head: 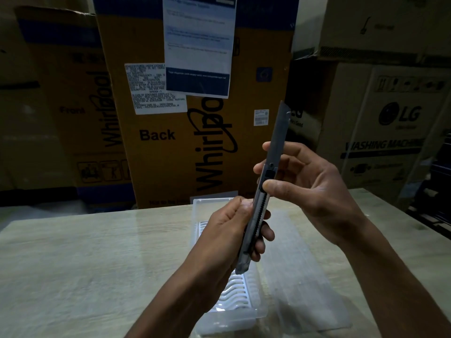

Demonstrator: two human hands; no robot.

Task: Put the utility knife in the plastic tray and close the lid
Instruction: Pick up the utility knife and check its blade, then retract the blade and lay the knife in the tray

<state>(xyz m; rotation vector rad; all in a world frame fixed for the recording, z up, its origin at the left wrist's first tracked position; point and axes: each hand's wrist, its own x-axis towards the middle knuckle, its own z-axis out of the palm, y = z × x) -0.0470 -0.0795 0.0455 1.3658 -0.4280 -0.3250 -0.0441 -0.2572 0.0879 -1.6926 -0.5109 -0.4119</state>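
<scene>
I hold a grey metal utility knife (264, 189) nearly upright above the table, its long blade extended upward. My left hand (231, 230) grips the lower handle. My right hand (305, 181) holds the upper body, thumb resting on the knife just below the black slider. Beneath my hands lies the clear plastic tray (212, 203) with a white ribbed insert, partly hidden by my left arm. Its transparent lid (300, 276) lies open, flat on the table to the tray's right.
The tray rests on a pale wood-grain table (85, 264). Behind the table stand large cardboard appliance boxes: a Whirlpool box (170, 147) in the middle and an LG washing machine box (395, 132) on the right. The room is dim.
</scene>
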